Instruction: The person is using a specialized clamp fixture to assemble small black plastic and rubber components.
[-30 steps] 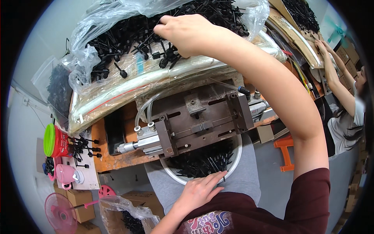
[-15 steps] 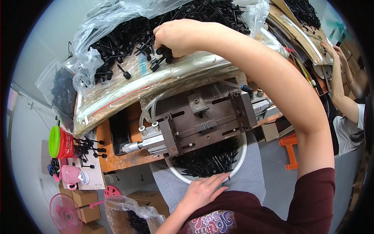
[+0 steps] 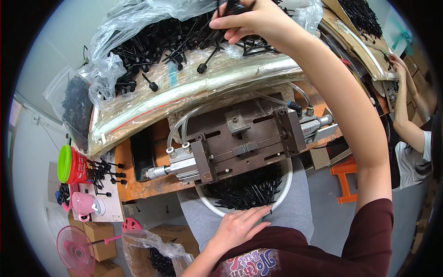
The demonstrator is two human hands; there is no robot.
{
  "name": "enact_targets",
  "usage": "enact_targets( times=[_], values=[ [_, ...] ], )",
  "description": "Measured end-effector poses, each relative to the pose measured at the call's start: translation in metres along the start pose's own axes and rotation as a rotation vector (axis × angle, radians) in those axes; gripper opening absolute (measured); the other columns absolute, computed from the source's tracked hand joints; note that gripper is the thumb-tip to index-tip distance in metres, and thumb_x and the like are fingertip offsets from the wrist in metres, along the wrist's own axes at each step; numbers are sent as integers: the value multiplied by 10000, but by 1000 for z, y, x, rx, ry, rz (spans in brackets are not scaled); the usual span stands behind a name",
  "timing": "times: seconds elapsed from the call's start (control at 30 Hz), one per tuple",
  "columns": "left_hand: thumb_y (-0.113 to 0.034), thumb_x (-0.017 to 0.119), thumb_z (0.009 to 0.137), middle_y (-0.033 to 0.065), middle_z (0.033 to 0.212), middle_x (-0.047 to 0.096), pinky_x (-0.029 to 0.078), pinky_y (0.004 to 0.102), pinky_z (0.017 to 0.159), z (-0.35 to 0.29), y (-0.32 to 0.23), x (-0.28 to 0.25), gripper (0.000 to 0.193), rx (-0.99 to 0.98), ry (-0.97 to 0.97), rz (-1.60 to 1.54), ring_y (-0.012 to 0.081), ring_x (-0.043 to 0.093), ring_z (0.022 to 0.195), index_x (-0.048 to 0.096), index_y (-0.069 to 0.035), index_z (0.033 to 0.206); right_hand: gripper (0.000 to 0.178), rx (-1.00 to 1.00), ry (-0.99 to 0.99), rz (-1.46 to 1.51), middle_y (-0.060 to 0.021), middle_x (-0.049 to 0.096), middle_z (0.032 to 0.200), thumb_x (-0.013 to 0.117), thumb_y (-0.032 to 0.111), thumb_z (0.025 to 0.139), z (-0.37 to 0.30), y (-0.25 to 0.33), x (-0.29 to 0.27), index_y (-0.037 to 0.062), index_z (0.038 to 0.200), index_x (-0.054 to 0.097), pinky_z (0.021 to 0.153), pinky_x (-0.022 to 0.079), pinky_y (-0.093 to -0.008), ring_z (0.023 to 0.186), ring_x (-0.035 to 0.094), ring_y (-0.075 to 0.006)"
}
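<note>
At the far side, over a heap of black stemmed plastic parts (image 3: 154, 46), my raised right hand (image 3: 247, 23) is closed on several of the same parts, which are partly cut off by the top edge. Their kind is not clear: each has a thin stem and a knobby head. My left hand (image 3: 240, 228) lies with fingers stretched out against the near rim of a white basket (image 3: 290, 182) in my lap. Black thin pieces (image 3: 244, 189) fill the basket. Between both hands stands a brown metal fixture (image 3: 221, 161) with a silver cylinder at each end.
Clear plastic sheeting (image 3: 104, 55) surrounds the heap. Air tubes (image 3: 177, 127) run to the fixture. To the left stand a red bucket (image 3: 78, 166), a pink jug (image 3: 84, 203) and a pink fan (image 3: 76, 249). An orange stool (image 3: 344, 182) and another person (image 3: 410, 152) are at the right.
My right hand has lifted away from the heap's near edge, up and to the right, with black parts in it. A single part now lies where it was. My left hand stays put.
</note>
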State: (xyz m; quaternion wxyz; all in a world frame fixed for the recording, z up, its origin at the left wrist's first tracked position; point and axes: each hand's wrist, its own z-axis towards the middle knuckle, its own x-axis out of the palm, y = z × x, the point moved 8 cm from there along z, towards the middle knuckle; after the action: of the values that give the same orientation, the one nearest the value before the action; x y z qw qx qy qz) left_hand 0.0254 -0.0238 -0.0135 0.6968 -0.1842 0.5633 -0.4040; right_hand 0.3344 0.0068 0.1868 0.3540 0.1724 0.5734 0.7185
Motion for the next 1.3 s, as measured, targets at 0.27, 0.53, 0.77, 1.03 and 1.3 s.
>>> enact_targets(
  times=[0.27,0.53,0.77,1.03,1.3],
  values=[
    [-30,759,740,177,1094,696,552,279,697,17,-29,-77,293,51,-383,-21,193,700,799,700,-6,1026,207,-99,-107,172,-59,673,828,737,154,832,-90,11,20,14,973,677,606,535,-256,636,636,-117],
    [-19,781,735,167,1046,665,519,307,709,19,-47,-127,341,70,-754,107,237,653,836,673,9,1057,119,-150,-220,113,-160,635,1029,696,-59,813,-192,-15,63,-25,912,641,555,546,-224,666,638,-114],
    [-164,889,611,143,938,675,525,284,728,36,-34,-102,500,-57,-443,-314,207,640,835,685,47,1016,254,-728,-179,-738,-179,652,1102,670,76,782,-238,-10,96,-30,1012,682,580,542,-308,686,657,-236],
    [-73,862,596,95,903,671,513,278,724,32,-28,-100,388,-129,-444,-211,191,636,853,729,-3,954,312,-720,-291,-728,-204,645,1113,692,5,720,-248,-22,79,-36,1029,690,565,532,-296,682,649,-232],
    [-48,789,685,134,1191,651,543,330,768,53,-5,-64,292,-29,-402,353,236,671,862,704,-7,961,278,-603,-422,-758,-172,631,1160,768,-8,748,-260,-23,67,16,1014,690,636,526,-303,805,659,-236]
  ],
)
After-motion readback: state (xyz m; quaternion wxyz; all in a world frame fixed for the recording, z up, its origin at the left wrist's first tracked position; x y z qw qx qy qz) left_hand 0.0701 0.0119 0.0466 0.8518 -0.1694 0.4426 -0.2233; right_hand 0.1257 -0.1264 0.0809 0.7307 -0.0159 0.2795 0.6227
